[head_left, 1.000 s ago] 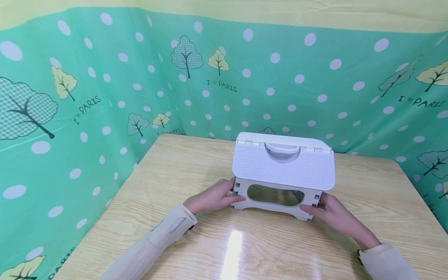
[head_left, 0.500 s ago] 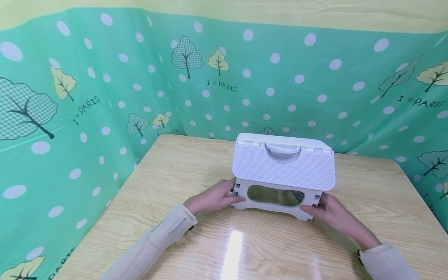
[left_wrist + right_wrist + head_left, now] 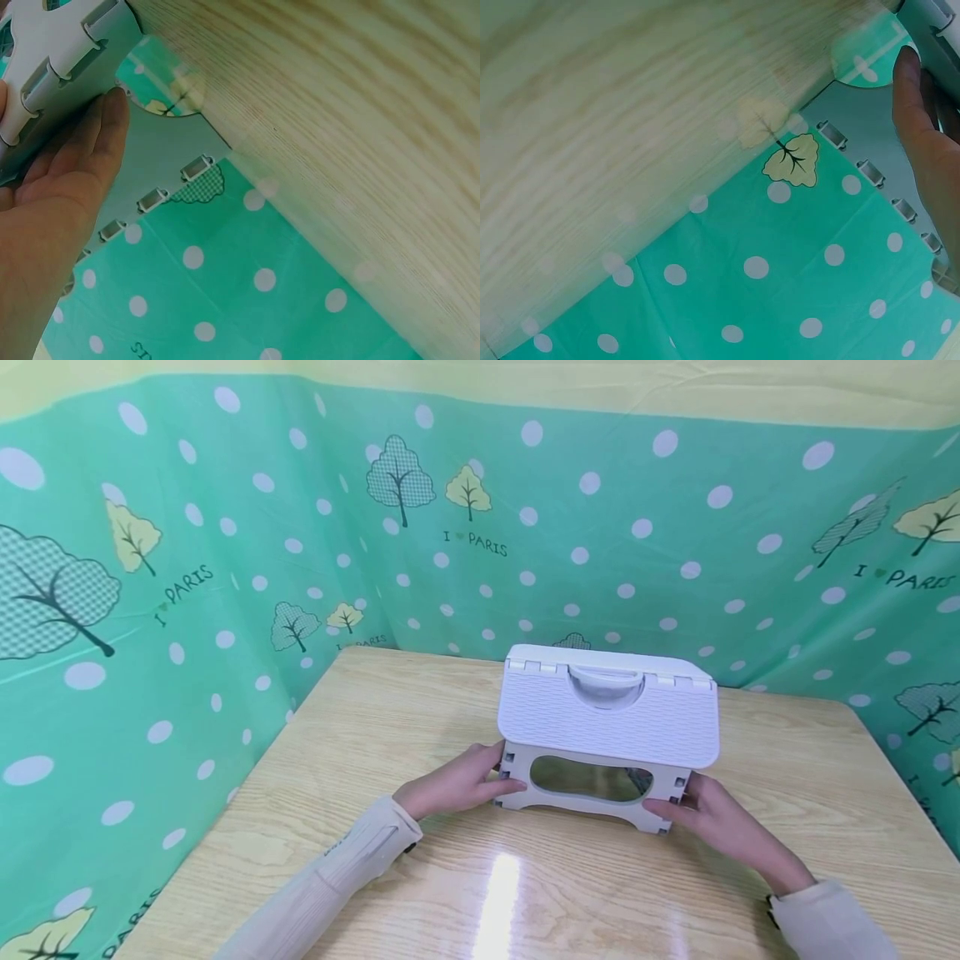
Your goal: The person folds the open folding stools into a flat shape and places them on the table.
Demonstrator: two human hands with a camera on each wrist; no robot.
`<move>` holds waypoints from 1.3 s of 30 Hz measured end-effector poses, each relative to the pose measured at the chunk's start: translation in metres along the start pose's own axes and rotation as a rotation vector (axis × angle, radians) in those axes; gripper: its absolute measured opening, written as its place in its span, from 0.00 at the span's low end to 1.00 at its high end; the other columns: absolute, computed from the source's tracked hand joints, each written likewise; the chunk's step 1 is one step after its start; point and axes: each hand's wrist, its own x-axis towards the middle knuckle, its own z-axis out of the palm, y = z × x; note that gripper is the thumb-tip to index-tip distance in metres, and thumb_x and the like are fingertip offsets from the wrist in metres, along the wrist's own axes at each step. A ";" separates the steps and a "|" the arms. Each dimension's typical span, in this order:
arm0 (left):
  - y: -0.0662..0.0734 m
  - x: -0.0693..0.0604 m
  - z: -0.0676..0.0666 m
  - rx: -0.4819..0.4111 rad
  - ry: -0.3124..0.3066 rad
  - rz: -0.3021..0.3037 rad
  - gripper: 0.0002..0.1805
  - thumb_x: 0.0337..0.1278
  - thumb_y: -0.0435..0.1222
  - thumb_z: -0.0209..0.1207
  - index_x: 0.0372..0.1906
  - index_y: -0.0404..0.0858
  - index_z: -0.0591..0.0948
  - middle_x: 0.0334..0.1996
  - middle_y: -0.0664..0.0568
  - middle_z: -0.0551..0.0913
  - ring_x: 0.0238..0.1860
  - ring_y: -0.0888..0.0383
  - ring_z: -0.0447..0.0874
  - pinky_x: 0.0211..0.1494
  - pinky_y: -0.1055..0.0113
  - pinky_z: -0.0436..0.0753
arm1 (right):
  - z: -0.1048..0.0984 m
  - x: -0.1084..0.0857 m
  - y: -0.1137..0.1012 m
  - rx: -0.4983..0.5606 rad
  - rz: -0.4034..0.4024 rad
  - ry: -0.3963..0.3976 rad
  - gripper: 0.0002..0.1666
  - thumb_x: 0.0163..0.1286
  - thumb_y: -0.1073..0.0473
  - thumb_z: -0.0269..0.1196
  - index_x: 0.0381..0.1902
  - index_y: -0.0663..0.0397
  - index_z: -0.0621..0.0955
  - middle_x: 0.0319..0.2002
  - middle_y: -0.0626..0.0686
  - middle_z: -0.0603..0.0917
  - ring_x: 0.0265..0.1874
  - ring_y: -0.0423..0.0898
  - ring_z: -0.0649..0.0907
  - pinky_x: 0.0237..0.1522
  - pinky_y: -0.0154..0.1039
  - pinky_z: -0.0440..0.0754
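A white plastic folding stool (image 3: 607,717) stands unfolded on the wooden table, its ridged top creased along hinges around a carry handle (image 3: 606,678). My left hand (image 3: 468,781) holds the left edge of its front leg panel (image 3: 592,806), thumb on the front face, other fingers behind. On the right edge my right hand (image 3: 708,818) grips the same panel, thumb on the front and fingers mostly hidden behind. In the left wrist view the left fingers (image 3: 86,146) reach in between the leg panels; the right fingers (image 3: 911,90) do likewise in the right wrist view.
The wooden table (image 3: 390,710) carries the stool near its back edge. Close behind hangs a green dotted curtain (image 3: 465,585) with printed trees, which also runs along the left and right sides. A bright light reflection (image 3: 497,902) lies on the table's front part.
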 end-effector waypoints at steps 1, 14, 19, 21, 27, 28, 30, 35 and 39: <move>0.000 0.000 0.000 -0.001 0.000 0.001 0.28 0.72 0.47 0.56 0.71 0.47 0.63 0.55 0.48 0.84 0.47 0.67 0.83 0.48 0.67 0.83 | 0.000 0.000 0.000 0.001 0.000 0.000 0.29 0.73 0.58 0.62 0.67 0.57 0.66 0.55 0.62 0.80 0.48 0.40 0.82 0.41 0.38 0.84; 0.000 -0.001 0.000 -0.015 -0.003 0.000 0.28 0.72 0.46 0.57 0.71 0.48 0.63 0.55 0.48 0.84 0.47 0.67 0.83 0.49 0.65 0.83 | 0.000 0.000 -0.002 0.007 -0.007 -0.003 0.29 0.73 0.59 0.62 0.67 0.57 0.66 0.56 0.62 0.79 0.48 0.41 0.82 0.42 0.38 0.84; 0.000 -0.001 0.000 -0.016 -0.005 0.000 0.28 0.72 0.46 0.57 0.71 0.49 0.63 0.55 0.48 0.83 0.47 0.67 0.83 0.49 0.65 0.83 | 0.000 0.000 -0.002 0.012 -0.009 -0.004 0.29 0.74 0.60 0.62 0.68 0.57 0.65 0.56 0.63 0.78 0.48 0.39 0.82 0.42 0.38 0.84; 0.000 -0.001 0.000 -0.015 -0.006 0.001 0.29 0.72 0.46 0.56 0.71 0.49 0.62 0.56 0.48 0.83 0.47 0.67 0.83 0.49 0.65 0.83 | 0.000 0.000 -0.002 0.014 -0.010 -0.004 0.30 0.74 0.60 0.62 0.68 0.57 0.65 0.57 0.63 0.78 0.49 0.38 0.81 0.42 0.38 0.84; 0.000 -0.001 0.000 -0.015 -0.008 0.007 0.28 0.72 0.46 0.56 0.71 0.48 0.62 0.56 0.47 0.83 0.48 0.67 0.83 0.49 0.65 0.83 | 0.000 0.000 -0.001 0.018 -0.019 -0.007 0.30 0.74 0.61 0.61 0.69 0.56 0.64 0.58 0.63 0.78 0.49 0.38 0.81 0.42 0.38 0.84; 0.000 -0.001 0.000 -0.015 -0.007 0.008 0.28 0.72 0.46 0.56 0.71 0.48 0.62 0.56 0.47 0.83 0.48 0.67 0.83 0.49 0.65 0.83 | 0.000 0.000 -0.001 0.018 -0.020 -0.008 0.30 0.74 0.61 0.61 0.69 0.56 0.64 0.58 0.63 0.78 0.49 0.38 0.81 0.42 0.38 0.84; 0.000 -0.001 0.000 -0.016 -0.007 0.009 0.28 0.72 0.46 0.56 0.71 0.48 0.62 0.55 0.47 0.83 0.47 0.67 0.83 0.49 0.65 0.83 | 0.000 0.000 -0.001 0.016 -0.020 -0.008 0.30 0.74 0.60 0.61 0.69 0.56 0.64 0.58 0.63 0.77 0.49 0.38 0.81 0.42 0.38 0.84; -0.001 0.000 0.000 -0.014 -0.008 0.008 0.28 0.72 0.46 0.56 0.71 0.48 0.63 0.55 0.47 0.83 0.47 0.67 0.83 0.48 0.65 0.83 | 0.000 0.000 -0.001 0.016 -0.018 -0.007 0.31 0.74 0.60 0.61 0.69 0.57 0.63 0.58 0.64 0.77 0.50 0.38 0.81 0.42 0.39 0.84; -0.001 0.000 0.000 -0.007 -0.011 0.006 0.27 0.72 0.46 0.56 0.70 0.48 0.64 0.54 0.48 0.84 0.45 0.67 0.83 0.47 0.65 0.83 | 0.001 0.001 -0.001 0.017 -0.021 -0.008 0.31 0.74 0.60 0.61 0.69 0.57 0.63 0.58 0.64 0.77 0.50 0.38 0.81 0.42 0.39 0.84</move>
